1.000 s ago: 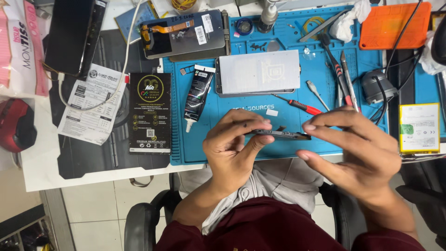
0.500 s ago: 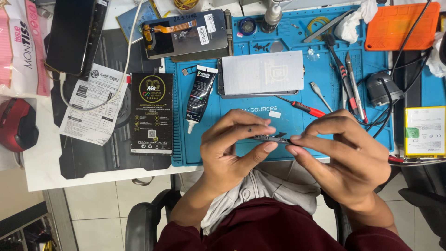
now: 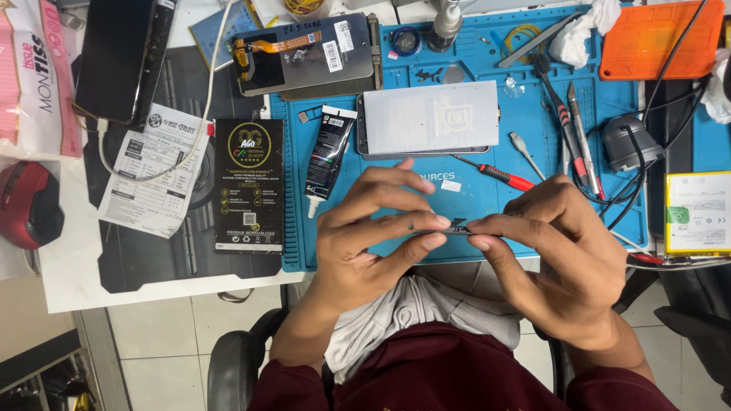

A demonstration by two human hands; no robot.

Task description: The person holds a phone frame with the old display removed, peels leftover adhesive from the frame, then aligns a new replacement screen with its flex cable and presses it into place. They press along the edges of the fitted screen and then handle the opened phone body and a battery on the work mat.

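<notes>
The left hand (image 3: 373, 228) and right hand (image 3: 563, 259) pinch a small dark part (image 3: 457, 227) between their fingertips, above the blue mat (image 3: 487, 198).

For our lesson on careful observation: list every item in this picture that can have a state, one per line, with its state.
Small dark part: pinched between both hands.
Left hand: grip closed on the part.
Right hand: grip closed on the part.
Black glue tube: lying flat, nozzle toward the person.
Red screwdriver: lying on the blue mat.
Phone screen: face down, orange ribbon showing.
</notes>
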